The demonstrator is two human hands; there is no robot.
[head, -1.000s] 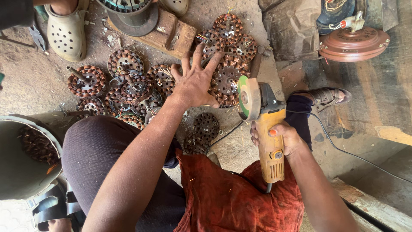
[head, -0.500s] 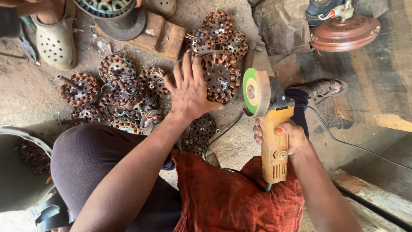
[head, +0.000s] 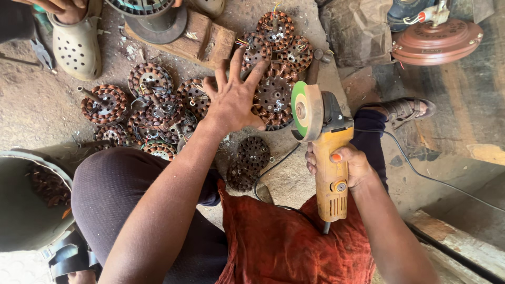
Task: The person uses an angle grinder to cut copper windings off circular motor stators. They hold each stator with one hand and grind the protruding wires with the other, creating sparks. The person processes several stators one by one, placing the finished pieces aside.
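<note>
My left hand (head: 235,97) reaches out with fingers spread over a pile of round motor stators wound with copper wire (head: 152,102). Its fingertips lie on a dark stator (head: 273,97) near the middle of the pile. My right hand (head: 344,163) grips the body of a yellow angle grinder (head: 331,158), whose green and tan disc (head: 305,111) stands upright just right of that stator. The grinder's black cable (head: 421,173) runs off to the right. Two bare dark stator cores (head: 247,163) lie on the ground below my left hand.
A wooden block (head: 202,42) carries another stator at the top. Another person's foot in a beige clog (head: 76,44) is at top left. A grey basin with scrap (head: 21,200) sits at left. A brown round fan housing (head: 439,42) is top right. My sandalled foot (head: 405,110) rests right of the grinder.
My left hand has stayed spread on the stator pile and shifted slightly. The grinder has moved up and left, closer to the dark stator.
</note>
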